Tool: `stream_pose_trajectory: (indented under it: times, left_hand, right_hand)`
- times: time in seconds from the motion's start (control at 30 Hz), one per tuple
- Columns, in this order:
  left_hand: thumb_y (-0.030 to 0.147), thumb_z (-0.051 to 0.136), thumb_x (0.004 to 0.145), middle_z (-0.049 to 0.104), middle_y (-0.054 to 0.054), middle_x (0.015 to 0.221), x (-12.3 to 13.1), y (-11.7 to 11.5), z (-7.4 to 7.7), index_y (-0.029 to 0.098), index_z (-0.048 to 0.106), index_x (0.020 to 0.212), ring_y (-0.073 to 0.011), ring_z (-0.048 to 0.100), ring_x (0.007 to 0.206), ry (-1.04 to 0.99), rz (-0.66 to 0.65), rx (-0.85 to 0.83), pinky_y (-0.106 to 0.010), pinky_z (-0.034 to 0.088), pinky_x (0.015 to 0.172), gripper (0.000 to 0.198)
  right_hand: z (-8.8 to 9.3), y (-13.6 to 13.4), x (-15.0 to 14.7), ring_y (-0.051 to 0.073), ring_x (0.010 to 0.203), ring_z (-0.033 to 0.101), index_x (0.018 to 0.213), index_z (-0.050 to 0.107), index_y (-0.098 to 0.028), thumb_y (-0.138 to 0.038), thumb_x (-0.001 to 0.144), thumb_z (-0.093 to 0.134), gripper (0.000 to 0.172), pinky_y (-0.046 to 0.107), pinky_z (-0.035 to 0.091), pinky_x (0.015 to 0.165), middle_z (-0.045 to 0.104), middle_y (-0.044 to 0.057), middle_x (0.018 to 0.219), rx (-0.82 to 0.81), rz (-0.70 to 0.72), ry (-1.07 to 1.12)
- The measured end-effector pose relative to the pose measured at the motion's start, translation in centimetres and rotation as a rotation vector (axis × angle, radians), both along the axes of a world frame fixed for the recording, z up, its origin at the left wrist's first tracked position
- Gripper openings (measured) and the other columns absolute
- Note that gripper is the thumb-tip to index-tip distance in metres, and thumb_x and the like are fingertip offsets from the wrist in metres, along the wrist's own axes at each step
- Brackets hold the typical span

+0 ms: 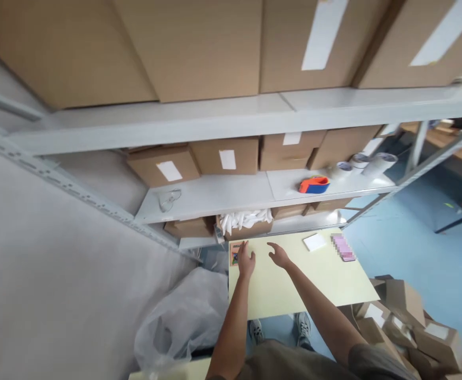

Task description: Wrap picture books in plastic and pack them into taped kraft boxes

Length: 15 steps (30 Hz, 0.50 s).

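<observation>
My left hand (246,260) is at the left end of the pale yellow table (278,290), over the right part of a small orange printed item (234,255). Its fingers are apart, and whether it touches the item is unclear. To its right, my right hand (279,256) is over the table with fingers spread and slightly curved, holding nothing. A white pad (314,242) lies farther right near the back edge. Beside that, at the right end, is a pink, partly pixelated object (343,248).
A metal shelf (215,192) with cardboard boxes (225,157) stands behind the table, holding tape rolls (379,164) and an orange-blue object (313,184). A clear plastic bag (191,311) lies at left; cartons (405,301) are piled at right.
</observation>
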<state>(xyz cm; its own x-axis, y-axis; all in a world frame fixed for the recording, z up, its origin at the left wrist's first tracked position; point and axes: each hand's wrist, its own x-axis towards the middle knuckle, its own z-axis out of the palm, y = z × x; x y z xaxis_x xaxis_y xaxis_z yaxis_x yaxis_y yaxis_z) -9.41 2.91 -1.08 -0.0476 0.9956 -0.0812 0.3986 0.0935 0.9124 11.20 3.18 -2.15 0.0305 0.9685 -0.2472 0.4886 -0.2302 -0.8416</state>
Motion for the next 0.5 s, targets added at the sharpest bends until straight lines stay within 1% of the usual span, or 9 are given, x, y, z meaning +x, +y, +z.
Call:
stream_pose_trajectory:
  times: [0.1, 0.17, 0.27, 0.37, 0.43, 0.5]
  left_hand:
    - [0.025, 0.065, 0.087, 0.053, -0.012, 0.162, 5.3, 0.4, 1.4, 0.028, 0.059, 0.151, -0.0345, 0.037, 0.158, 0.031, -0.011, 0.097, -0.049, 0.028, 0.131, 0.065]
    - [0.025, 0.063, 0.089, 0.054, -0.011, 0.162, 9.1, 0.8, 2.6, 0.028, 0.058, 0.153, -0.0339, 0.038, 0.158, 0.012, -0.063, 0.159, -0.050, 0.029, 0.131, 0.064]
    - [0.024, 0.059, 0.092, 0.052, -0.011, 0.164, 14.8, 1.9, 4.6, 0.026, 0.054, 0.156, -0.0317, 0.040, 0.157, 0.013, -0.120, 0.253, -0.051, 0.030, 0.131, 0.064]
    - [0.022, 0.057, 0.093, 0.049, -0.012, 0.166, 20.0, 3.3, 6.3, 0.023, 0.052, 0.156, -0.0301, 0.040, 0.157, 0.048, -0.145, 0.317, -0.052, 0.032, 0.131, 0.063]
    - [0.021, 0.057, 0.094, 0.050, -0.013, 0.165, 22.9, 4.2, 7.2, 0.024, 0.052, 0.156, -0.0302, 0.042, 0.157, 0.081, -0.165, 0.338, -0.053, 0.035, 0.130, 0.062]
    - [0.021, 0.057, 0.094, 0.051, -0.013, 0.164, 25.1, 4.9, 8.2, 0.024, 0.053, 0.156, -0.0304, 0.044, 0.155, 0.128, -0.195, 0.365, -0.053, 0.037, 0.128, 0.062]
  right_hand:
    - [2.3, -1.5, 4.7, 0.033, 0.142, 0.059, 0.139, 0.071, -0.024, -0.010, 0.075, 0.063, 0.066, 0.051, 0.043, 0.123, 0.066, 0.013, 0.148, 0.097, 0.005, -0.120]
    - [3.7, -2.1, 8.2, 0.033, 0.144, 0.056, 0.144, 0.068, -0.023, -0.008, 0.078, 0.061, 0.069, 0.051, 0.043, 0.123, 0.064, 0.014, 0.151, 0.143, -0.021, -0.164]
    - [5.8, -2.1, 13.6, 0.032, 0.144, 0.056, 0.149, 0.064, -0.020, -0.007, 0.081, 0.058, 0.069, 0.049, 0.043, 0.123, 0.062, 0.014, 0.152, 0.189, -0.043, -0.212]
    - [7.8, -0.4, 18.7, 0.029, 0.142, 0.058, 0.152, 0.059, -0.018, -0.008, 0.085, 0.057, 0.068, 0.047, 0.046, 0.120, 0.061, 0.015, 0.153, 0.240, -0.028, -0.250]
    - [9.2, 1.7, 21.6, 0.029, 0.142, 0.057, 0.154, 0.058, -0.018, -0.009, 0.086, 0.057, 0.068, 0.046, 0.047, 0.120, 0.061, 0.015, 0.153, 0.298, -0.008, -0.270]
    - [10.9, 4.3, 24.2, 0.029, 0.144, 0.055, 0.156, 0.055, -0.020, -0.010, 0.087, 0.058, 0.070, 0.047, 0.045, 0.121, 0.060, 0.014, 0.154, 0.370, 0.005, -0.295]
